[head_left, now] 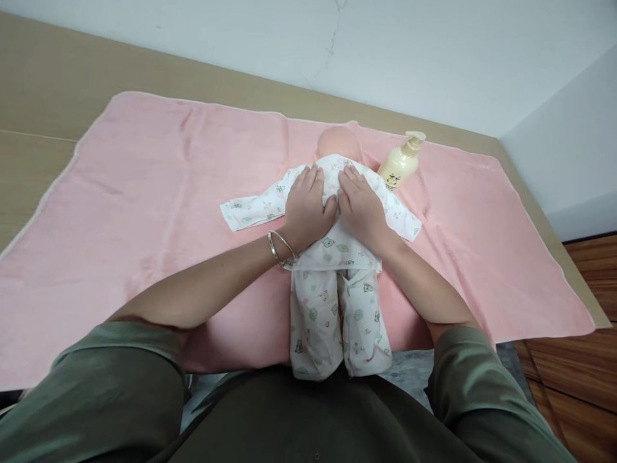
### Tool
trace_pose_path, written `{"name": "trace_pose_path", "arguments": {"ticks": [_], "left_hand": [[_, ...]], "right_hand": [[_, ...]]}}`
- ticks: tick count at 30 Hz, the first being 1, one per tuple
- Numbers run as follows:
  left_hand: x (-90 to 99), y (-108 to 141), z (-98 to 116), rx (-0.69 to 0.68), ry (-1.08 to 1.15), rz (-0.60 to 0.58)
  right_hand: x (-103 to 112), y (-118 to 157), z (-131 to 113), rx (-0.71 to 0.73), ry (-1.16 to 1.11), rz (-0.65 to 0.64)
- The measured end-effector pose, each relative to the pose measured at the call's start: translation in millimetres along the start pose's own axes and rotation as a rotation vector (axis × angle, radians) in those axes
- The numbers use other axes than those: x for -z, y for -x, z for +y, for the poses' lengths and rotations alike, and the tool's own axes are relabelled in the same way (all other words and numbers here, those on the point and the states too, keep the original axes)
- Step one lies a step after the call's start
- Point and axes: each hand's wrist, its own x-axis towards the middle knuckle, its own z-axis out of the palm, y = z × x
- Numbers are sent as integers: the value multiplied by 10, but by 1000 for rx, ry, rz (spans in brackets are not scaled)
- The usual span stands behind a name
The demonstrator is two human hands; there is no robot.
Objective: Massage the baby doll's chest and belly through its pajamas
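Note:
A doll (pixel 339 143) in a white printed top (pixel 332 251) and matching trousers (pixel 315 321) lies on a pink blanket (pixel 144 193), its sleeves spread to both sides and its face not visible. My left hand (pixel 308 209) rests flat on the left of the upper top, a silver bangle at its wrist. Beside it, my right hand (pixel 361 206) lies flat on the right of the top, fingers pointing toward the head. The thumbs are close together over the middle. Neither hand grips anything.
A cream pump bottle (pixel 401 161) stands on the blanket, right of the doll's head. The blanket covers much of a wooden table (pixel 48 71) against a white wall. Wooden paneling (pixel 578 366) shows at the lower right. The trouser legs reach the front edge, near my body.

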Motion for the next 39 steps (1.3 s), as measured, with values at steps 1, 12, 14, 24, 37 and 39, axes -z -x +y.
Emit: {"name": "trace_pose_path", "arguments": {"ticks": [1,12,14,24,37,39], "left_hand": [[0,-2,-2,-2,2,-2],[-11,-5,-16,-16,50,10],[-3,-11,-5,-25,32,6],[-10,-49,-12,7,87,-7],[98,-464,399,136,629,8],[48,-652,536,147,743,-87]], "right_hand": [[14,1,10,3,-15,28],[5,-25,72,59,-51,92],[9,-26,78,57,-55,138],[42,-44,85,56,-82,141],[565,-219,515,12,64,345],[715,-239,636,-10,30,390]]}}
